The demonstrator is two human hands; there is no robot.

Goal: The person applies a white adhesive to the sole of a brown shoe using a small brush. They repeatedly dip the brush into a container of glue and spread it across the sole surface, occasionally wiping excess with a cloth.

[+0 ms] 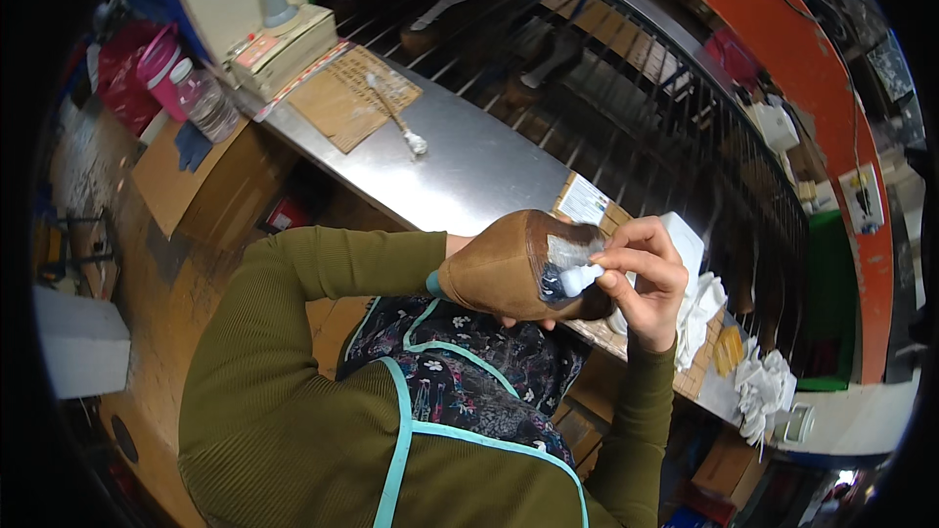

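Likely firm, the brown shoe [491,269] suits cradling at six o'clock, as left fingers [508,321] do; right fingers [626,259] pinch a white pad [578,282] near three.

glare on bench [479,161]; edges dark, bowed.

A steel worktop [455,181] runs diagonally alongside a dark barred rack [738,152]. At its upper left end, a grey cone [278,8] stands on a beige box [289,57], near a flat cardboard sheet [328,103]. A clear plastic bottle [208,106] with a white cap and a dark blue glove [192,148] are on a cardboard box [217,184], with a pink bottle [158,73] behind. Toward the lower right, a yellow block [728,350] lies beside a crumpled white cloth [765,393]. An orange-red frame [814,59] with chipped paint curves past the far side.
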